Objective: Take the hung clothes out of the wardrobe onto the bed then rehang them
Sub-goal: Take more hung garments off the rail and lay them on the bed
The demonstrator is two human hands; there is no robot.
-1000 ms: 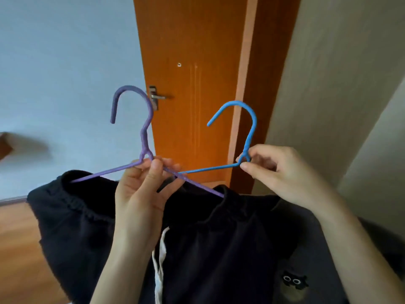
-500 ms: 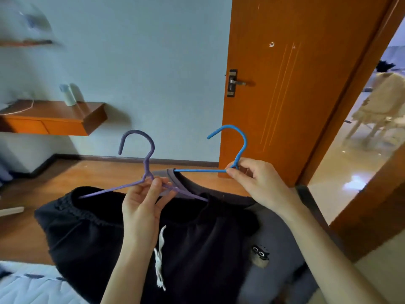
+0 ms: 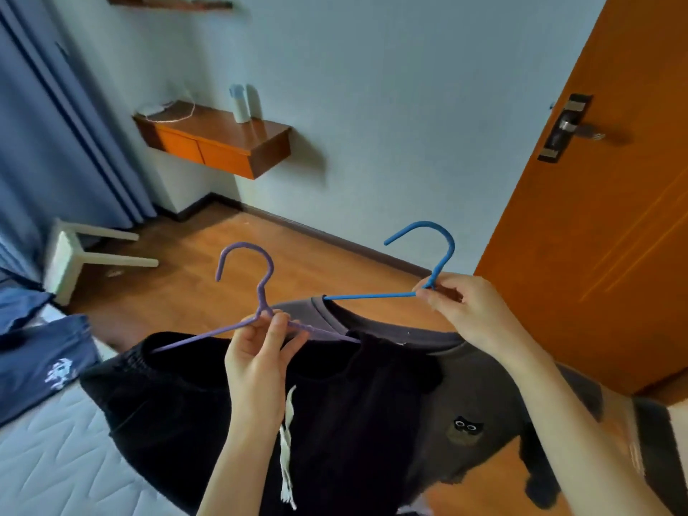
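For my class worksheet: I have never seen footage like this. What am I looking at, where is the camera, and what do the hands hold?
No machine here: a person wears a camera on the head, looking down at their own two bare hands. The left hand pinches a purple hanger carrying a black drawstring garment. The right hand pinches a blue hanger carrying a grey T-shirt. At lower left lies a bed with blue clothes on it.

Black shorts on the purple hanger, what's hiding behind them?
A gray shirt on a blue hanger hangs behind the black shorts. Its collar and little cat patch show; its other side is covered by the shorts.
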